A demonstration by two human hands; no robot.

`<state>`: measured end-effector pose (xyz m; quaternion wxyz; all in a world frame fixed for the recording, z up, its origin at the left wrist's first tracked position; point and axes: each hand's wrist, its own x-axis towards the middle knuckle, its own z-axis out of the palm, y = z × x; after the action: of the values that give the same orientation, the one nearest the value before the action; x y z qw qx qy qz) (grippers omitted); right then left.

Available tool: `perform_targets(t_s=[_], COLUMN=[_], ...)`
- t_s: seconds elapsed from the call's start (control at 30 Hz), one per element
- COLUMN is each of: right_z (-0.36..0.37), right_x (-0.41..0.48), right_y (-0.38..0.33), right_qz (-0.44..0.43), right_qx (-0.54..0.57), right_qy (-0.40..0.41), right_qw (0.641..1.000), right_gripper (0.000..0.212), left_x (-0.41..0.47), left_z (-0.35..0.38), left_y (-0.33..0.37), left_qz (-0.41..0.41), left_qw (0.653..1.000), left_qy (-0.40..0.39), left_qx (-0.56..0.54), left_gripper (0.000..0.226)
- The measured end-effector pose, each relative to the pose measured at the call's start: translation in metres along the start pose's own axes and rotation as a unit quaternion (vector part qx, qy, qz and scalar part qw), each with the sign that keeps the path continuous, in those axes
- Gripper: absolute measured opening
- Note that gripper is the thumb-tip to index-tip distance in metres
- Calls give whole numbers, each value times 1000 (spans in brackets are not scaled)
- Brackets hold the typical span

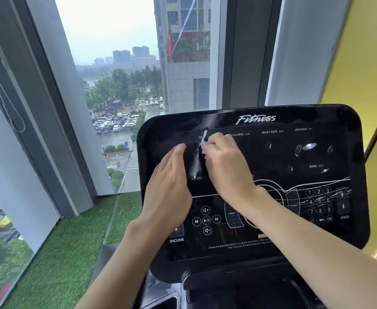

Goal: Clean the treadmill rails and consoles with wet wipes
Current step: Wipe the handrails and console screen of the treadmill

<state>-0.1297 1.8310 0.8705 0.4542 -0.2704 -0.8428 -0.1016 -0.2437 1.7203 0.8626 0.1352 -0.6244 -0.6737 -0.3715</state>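
Shows one black console with rounded edges, window to its left, yellow wall to its right. Two hands at its upper left: left hand flat near the left edge, fingers straight; right hand, fingers curled, pinching one white wipe against the screen. Right half of the panel uncovered.

Green turf floor, apparently beneath the treadmill
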Motion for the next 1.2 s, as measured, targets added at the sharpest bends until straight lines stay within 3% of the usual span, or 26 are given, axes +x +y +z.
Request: perform_targets(t_s=[0.1, 0.23, 0.37, 0.53, 0.73, 0.83, 0.9, 1.03, 1.2], right_z=[2, -1, -1, -16, -16, -19, -18, -15, -17], right_x=[-3, 6, -11, -15, -38, -28, -29, -39, -11], right_y=[-7, 0, -3, 34, 27, 46, 43, 31, 43], right_qz=[-123, 12, -119, 98, -51, 50, 69, -65, 73], right_qx=[-33, -24, -63, -51, -64, -56, -54, -77, -49], right_qy=[-60, 29, -30, 83, 2, 48, 58, -22, 45], right_qw=[990, 999, 990, 990, 997, 996, 994, 995, 995], right_gripper=[11, 13, 11, 19, 11, 16, 18, 19, 14], left_x=[0, -2, -1, 0, 5, 5, 5, 5, 5], left_z=[-1, -1, 0, -2, 15, 20, 22, 26, 29], left_y=[0, 1, 0, 2, 17, 21, 20, 19, 19], left_qz=[1, -6, 2, 17, 22, 25, 26, 23, 24], left_qw=[1000, 1000, 1000, 1000, 994, 988, 983, 981, 979], left_qy=[-7, -8, -15, -16, -26, -39, -47, -39, -34], left_qx=[-9, -12, -8, 17, 106, 150, 175, 188, 199], left_gripper=[81, 83, 83, 78, 65, 71, 73, 75, 73])
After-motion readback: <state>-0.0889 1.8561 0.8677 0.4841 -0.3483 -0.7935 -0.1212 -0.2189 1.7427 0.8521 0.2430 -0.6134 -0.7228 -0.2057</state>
